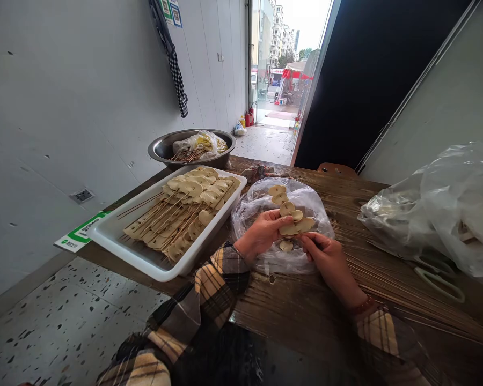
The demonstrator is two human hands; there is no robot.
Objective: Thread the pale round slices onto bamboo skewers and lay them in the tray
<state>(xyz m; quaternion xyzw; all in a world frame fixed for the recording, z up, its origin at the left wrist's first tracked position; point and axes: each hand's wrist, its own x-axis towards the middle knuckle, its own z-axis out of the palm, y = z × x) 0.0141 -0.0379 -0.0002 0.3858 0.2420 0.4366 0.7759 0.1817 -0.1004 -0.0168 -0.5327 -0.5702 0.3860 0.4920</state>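
My left hand (264, 233) is closed on a row of thin, pale, round slices (286, 209). Several slices overlap in a line that runs up and away from the fingers. My right hand (324, 254) pinches at the lower right edge of the same slices; what lies between its fingertips is hidden. Both hands are above a clear plastic bag (249, 206) spread on the table, and one loose-looking slice (286, 245) shows just below them. Left of the bag, a white tray (167, 274) holds many skewers (165, 217) threaded with similar slices.
Behind the tray stands a metal basin (155, 148) with sticks and a plastic bag. On the right of the wooden table (282, 305) lie thin bare sticks (410, 300), scissors (440, 284) and a large clear bag (446, 198). A green-and-white card (78, 234) juts from the left edge.
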